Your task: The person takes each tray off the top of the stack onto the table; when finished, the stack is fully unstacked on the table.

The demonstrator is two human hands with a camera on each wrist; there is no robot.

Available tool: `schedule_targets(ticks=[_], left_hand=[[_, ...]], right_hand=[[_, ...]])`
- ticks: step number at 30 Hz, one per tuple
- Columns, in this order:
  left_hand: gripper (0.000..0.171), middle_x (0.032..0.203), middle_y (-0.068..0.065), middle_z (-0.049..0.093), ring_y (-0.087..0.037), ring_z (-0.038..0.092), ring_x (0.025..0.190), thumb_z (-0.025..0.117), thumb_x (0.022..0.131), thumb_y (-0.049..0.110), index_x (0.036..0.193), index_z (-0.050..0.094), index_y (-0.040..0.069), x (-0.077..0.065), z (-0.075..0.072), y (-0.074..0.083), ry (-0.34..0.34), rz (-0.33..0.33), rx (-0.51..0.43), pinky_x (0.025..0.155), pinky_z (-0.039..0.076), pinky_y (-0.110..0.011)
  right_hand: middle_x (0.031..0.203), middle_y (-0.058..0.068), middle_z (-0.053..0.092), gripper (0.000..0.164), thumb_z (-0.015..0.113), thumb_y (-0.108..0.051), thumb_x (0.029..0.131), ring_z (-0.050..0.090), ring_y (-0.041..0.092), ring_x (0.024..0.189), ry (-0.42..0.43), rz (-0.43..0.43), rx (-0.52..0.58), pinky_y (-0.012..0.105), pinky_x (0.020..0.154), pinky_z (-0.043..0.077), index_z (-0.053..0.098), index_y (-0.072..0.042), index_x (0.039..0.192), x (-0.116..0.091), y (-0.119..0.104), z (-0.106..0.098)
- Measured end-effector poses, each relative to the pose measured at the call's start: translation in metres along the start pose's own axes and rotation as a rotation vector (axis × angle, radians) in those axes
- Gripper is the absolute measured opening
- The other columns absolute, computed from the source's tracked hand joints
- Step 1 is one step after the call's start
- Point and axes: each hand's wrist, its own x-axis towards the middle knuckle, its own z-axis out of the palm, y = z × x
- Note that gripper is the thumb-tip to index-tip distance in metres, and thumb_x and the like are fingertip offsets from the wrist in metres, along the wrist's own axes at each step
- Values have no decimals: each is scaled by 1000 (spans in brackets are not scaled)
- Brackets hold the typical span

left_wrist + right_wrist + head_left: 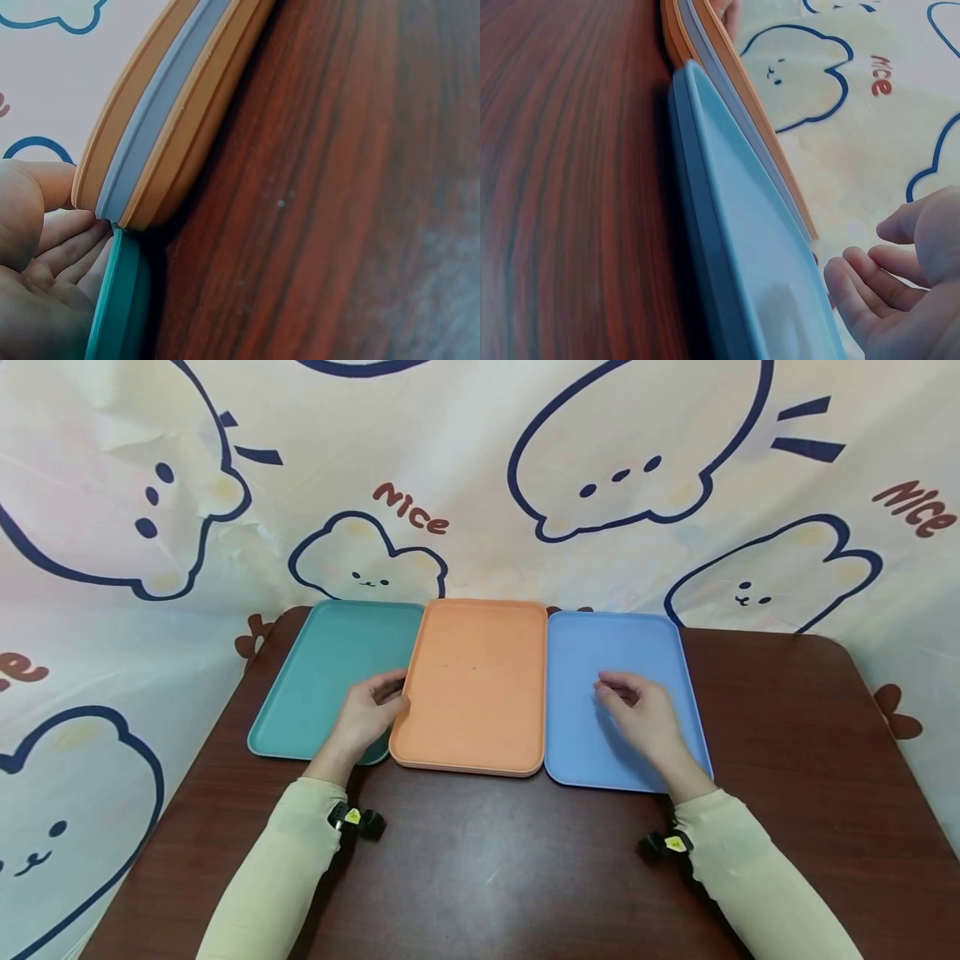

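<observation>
In the head view, an orange tray (480,693) tops a stack in the middle. Both wrist views show a grey-blue tray (154,124) sandwiched between it and a lower orange tray (199,112). My left hand (369,714) holds the stack's left edge, thumb at the top orange tray's rim and fingers lower along the side. Beneath that hand lies a teal tray (300,702), its edge against the stack in the left wrist view. Over the blue tray (585,743) on the right hovers my right hand (641,710), fingers loosely bent around nothing.
The trays lie on a dark brown wooden table (480,868), near its far edge. A pale cloth (480,443) with cartoon outlines hangs behind and around the table. Each wrist wears a small black camera (367,823).
</observation>
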Motion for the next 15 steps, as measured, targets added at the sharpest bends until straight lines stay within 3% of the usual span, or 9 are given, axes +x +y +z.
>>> schedule_targets(ticks=[5, 12, 15], left_hand=[[55, 164, -24, 50, -38, 48, 155, 58, 107, 6, 161, 48, 1, 0, 1, 0, -3, 0, -1, 124, 47, -52], [55, 163, -23, 51, -38, 49, 154, 58, 107, 6, 161, 48, 1, 0, 1, 1, -1, -2, 3, 123, 48, -53], [55, 163, -24, 51, -38, 49, 154, 58, 107, 6, 161, 48, 1, -1, 1, 1, -6, 6, 6, 123, 47, -55]], right_hand=[[127, 26, 76, 34, 65, -12, 108, 74, 39, 117, -36, 16, 11, 6, 85, 49, 71, 7, 135, 6, -6, 17], [122, 24, 78, 34, 66, -15, 108, 75, 36, 112, -79, 24, 23, 34, 94, 60, 72, 6, 135, 12, -13, 38], [119, 24, 78, 34, 65, -14, 107, 75, 35, 107, -91, 23, 29, 34, 91, 61, 72, 7, 134, 15, -15, 46]])
